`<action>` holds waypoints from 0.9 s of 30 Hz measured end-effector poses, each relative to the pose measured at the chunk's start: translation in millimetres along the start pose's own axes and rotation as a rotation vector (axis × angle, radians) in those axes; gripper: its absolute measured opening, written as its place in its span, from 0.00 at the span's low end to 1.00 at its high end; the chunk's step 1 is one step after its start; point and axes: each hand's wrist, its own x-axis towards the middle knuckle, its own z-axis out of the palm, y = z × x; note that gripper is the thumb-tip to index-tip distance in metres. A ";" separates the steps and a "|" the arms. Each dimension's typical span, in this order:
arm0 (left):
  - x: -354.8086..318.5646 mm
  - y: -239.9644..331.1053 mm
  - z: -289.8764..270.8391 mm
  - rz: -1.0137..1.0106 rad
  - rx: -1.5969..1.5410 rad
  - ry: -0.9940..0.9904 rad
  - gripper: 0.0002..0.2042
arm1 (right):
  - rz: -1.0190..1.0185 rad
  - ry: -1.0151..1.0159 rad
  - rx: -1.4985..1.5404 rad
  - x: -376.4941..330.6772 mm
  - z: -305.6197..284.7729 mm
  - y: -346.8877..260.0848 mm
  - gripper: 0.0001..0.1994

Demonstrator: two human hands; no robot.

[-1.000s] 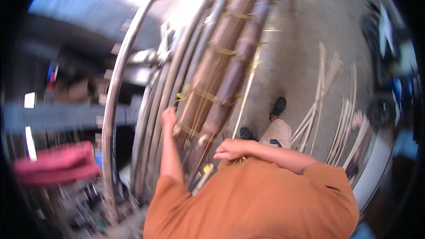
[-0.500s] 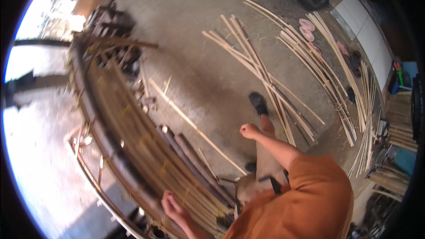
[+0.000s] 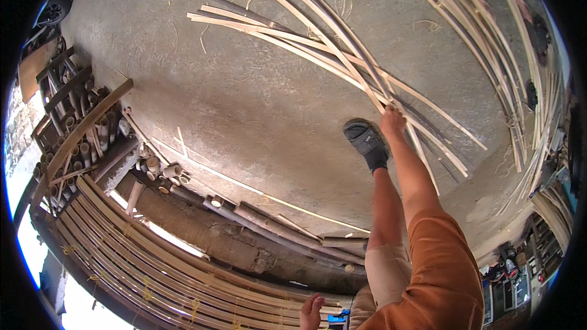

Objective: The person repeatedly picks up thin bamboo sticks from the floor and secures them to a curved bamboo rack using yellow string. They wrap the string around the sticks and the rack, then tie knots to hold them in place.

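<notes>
My right hand (image 3: 393,123) reaches down beyond my sandalled foot. Its fingers are closed at the near end of a pale bamboo strip (image 3: 306,24), where several long strips cross on the concrete floor. Dark bamboo strips (image 3: 336,11) lie among the pale ones in this pile. Low in the picture, my left hand (image 3: 311,313) is held with fingers loosely bent and apart, nothing visible in it. It is close to the slatted bamboo bench (image 3: 183,287), which has yellow ties; whether it touches the slats I cannot tell.
More bundles of strips (image 3: 471,30) lie to the right. Bamboo poles (image 3: 281,232) and one long thin strip (image 3: 257,190) lie between bench and floor. Cut bamboo pieces (image 3: 85,140) are heaped at the far left. A small blue object (image 3: 337,318) shows beside my left hand.
My view has turned and come nearer the crossed strips. My right hand has gone from above my leg down onto the strips. The left hand stays by the bench.
</notes>
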 end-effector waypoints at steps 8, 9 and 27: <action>-25.4 -0.9 -33.6 -0.088 -0.175 0.074 0.29 | -0.535 0.308 0.924 -134.2 -110.7 -42.9 0.09; -29.5 7.5 -31.1 -0.105 -0.195 0.091 0.27 | -0.573 0.309 0.940 -164.6 -157.3 -56.3 0.09; -296.7 149.9 -250.0 0.451 -0.572 1.374 0.12 | -1.449 -1.150 1.311 -934.8 -436.0 -301.2 0.10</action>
